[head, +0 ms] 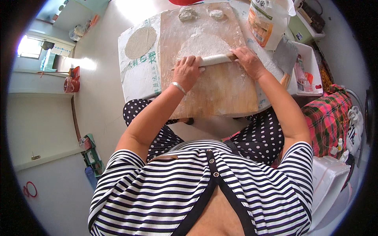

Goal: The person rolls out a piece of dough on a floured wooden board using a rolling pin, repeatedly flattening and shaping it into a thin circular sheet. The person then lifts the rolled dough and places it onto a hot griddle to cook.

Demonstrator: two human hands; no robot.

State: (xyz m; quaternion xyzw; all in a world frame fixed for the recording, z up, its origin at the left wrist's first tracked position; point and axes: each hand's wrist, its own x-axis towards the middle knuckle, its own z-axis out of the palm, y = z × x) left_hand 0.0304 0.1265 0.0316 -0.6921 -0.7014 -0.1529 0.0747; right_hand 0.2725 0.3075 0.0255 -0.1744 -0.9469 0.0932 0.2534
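A sheet of dough (205, 45) lies on a floured wooden board (212, 94). Its near edge is wrapped around a wooden rolling pin (231, 57), so most of the pin's length is covered in white dough. My left hand (187, 69) presses over the pin's left part, fingers curled across it; a thin wooden tip shows beyond. At the other end, my right hand (247, 61) grips the bare wood. Several floured dough lumps (217, 14) sit at the board's far edge. A flat dough round (140, 43) rests on plastic wrapping left of the board.
Right of the board stand an open flour bag (261, 23) and a broad metal blade (284, 54) with a wooden handle. A white foam box (308, 67) holding packets is beside them. Plaid cloth (327, 121) lies at the right. A red bucket (71, 85) stands far left.
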